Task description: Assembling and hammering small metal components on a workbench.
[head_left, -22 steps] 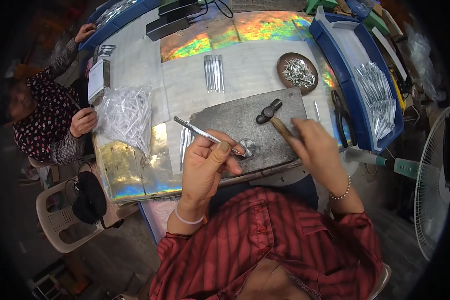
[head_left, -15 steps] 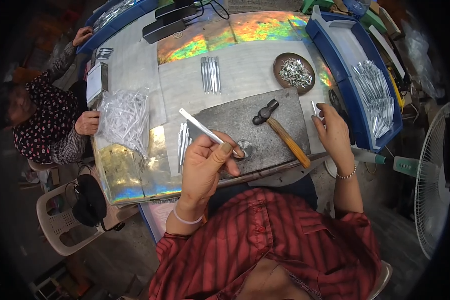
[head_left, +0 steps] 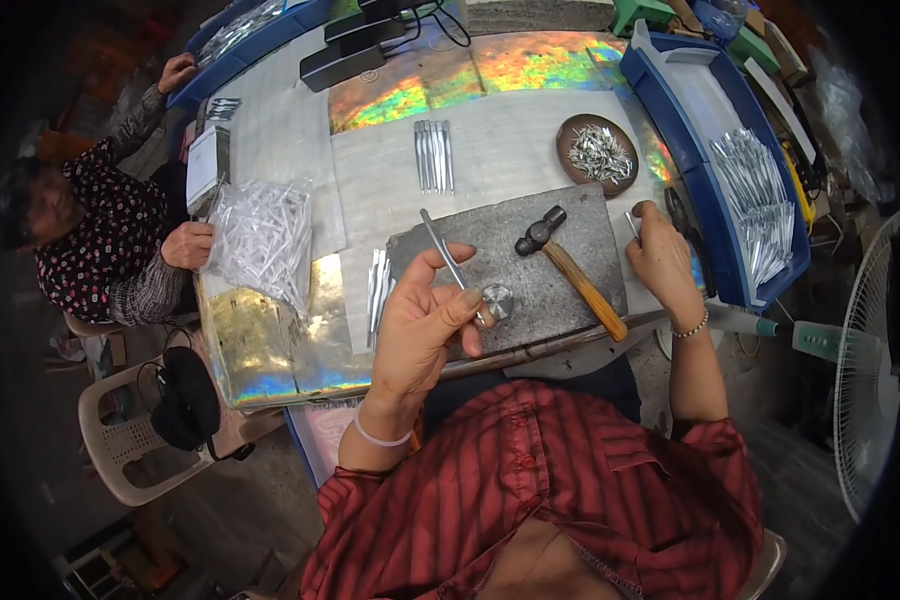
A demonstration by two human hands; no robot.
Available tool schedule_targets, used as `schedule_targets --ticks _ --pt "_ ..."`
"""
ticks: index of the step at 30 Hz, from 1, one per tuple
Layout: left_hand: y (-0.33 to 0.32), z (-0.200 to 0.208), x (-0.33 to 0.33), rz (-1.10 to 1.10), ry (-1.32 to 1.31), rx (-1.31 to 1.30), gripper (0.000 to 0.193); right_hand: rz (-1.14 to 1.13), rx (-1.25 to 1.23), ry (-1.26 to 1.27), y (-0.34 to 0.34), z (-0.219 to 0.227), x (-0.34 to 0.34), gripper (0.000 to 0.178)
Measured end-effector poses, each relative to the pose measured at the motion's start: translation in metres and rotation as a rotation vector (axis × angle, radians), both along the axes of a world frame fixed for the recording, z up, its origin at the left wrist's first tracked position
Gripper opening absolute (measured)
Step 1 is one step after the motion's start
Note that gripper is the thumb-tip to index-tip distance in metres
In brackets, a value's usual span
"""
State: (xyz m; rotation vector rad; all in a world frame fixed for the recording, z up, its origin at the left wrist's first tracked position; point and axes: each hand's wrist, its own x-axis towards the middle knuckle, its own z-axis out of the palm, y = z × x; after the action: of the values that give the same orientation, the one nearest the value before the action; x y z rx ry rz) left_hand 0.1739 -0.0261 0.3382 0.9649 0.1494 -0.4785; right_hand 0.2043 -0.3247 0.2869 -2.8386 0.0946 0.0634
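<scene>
My left hand (head_left: 420, 325) pinches a slim silver metal rod (head_left: 444, 245) between thumb and fingers, tilted up over the dark stone slab (head_left: 598, 270). Just right of these fingertips, a round shiny metal disc (head_left: 497, 300) sits on the slab. Past the slab's right edge, my right hand (head_left: 662, 255) has its fingers curled around a small thin silver piece (head_left: 633, 224), partly hidden by the fingers. A hammer (head_left: 570, 275) with a wooden handle lies on the slab between my hands. White-silver rods (head_left: 378, 290) lie left of the slab.
A brown bowl (head_left: 567, 170) of small metal pieces stands beyond the slab. Several rods (head_left: 433, 157) lie in a row on white sheeting. Blue trays (head_left: 705, 225), pliers (head_left: 682, 220) and a fan (head_left: 865, 350) are rightward. Another person's hand (head_left: 187, 245) touches a filled plastic bag (head_left: 260, 240).
The rod in my left hand has turned more upright. My right hand's fingers have curled in closer around the small silver piece. The whole view has shifted slightly.
</scene>
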Motion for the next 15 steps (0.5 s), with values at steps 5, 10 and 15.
schedule_targets --ticks 5,10,15 --pt "0.003 -0.001 0.0 -0.007 -0.014 0.001 0.044 -0.027 0.05 -0.007 -0.002 0.002 0.002 0.029" --pt "0.005 0.0 -0.004 -0.032 -0.079 0.118 0.04 -0.057 0.154 -0.061 -0.013 -0.002 -0.001 0.019" --pt "0.008 0.0 -0.01 -0.113 -0.146 0.178 0.034 -0.106 0.27 -0.129 -0.016 -0.003 -0.004 0.011"
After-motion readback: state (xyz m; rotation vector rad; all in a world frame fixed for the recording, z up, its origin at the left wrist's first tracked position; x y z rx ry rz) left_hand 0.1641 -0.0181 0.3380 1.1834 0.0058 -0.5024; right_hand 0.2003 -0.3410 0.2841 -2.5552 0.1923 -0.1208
